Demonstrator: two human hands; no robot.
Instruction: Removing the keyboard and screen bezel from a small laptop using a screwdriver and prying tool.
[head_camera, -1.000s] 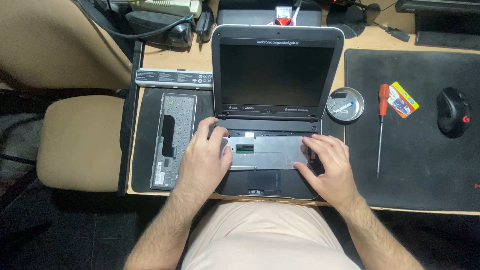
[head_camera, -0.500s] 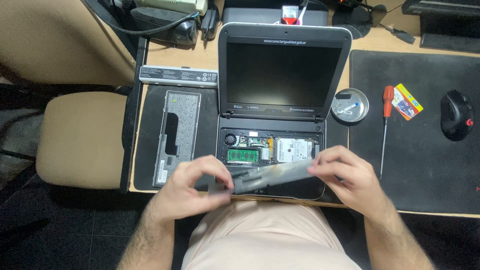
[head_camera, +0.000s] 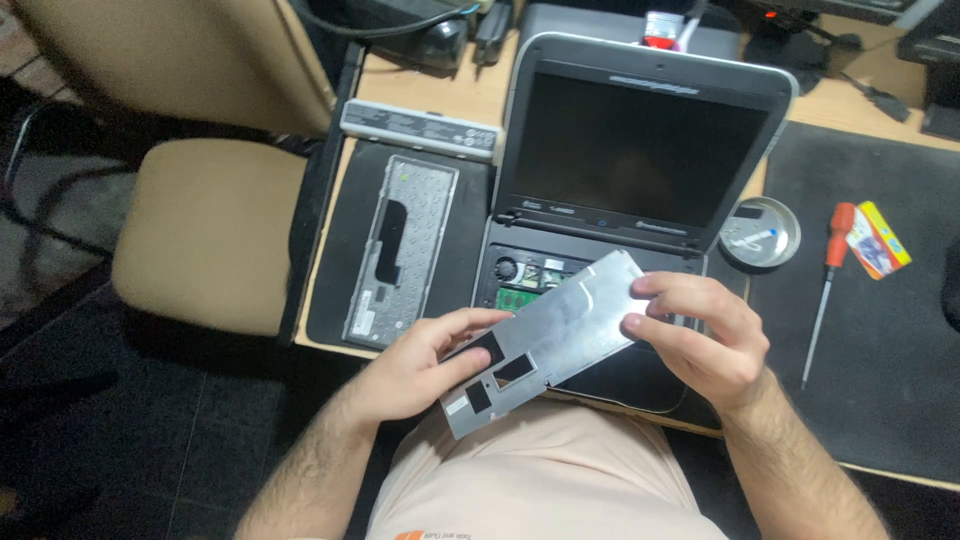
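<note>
Metal plate (head_camera: 548, 342) held above open laptop (head_camera: 640, 170), long axis slanting lower-left to upper-right. Left hand (head_camera: 425, 365) grips lower end, right hand (head_camera: 700, 335) pinches upper end; both equally near, fingers closed on plate.

The open laptop (head_camera: 640, 170) stands on the worktop (head_camera: 430, 100), a detached keyboard (head_camera: 400, 250) lying to its left. Right of it sit a small dish (head_camera: 760, 235) and a screwdriver (head_camera: 825, 290). A battery (head_camera: 420, 128) lies behind the keyboard.

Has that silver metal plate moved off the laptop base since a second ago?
Yes. The metal plate has come up off the laptop base and toward the person, tilted between the left hand and right hand.
</note>
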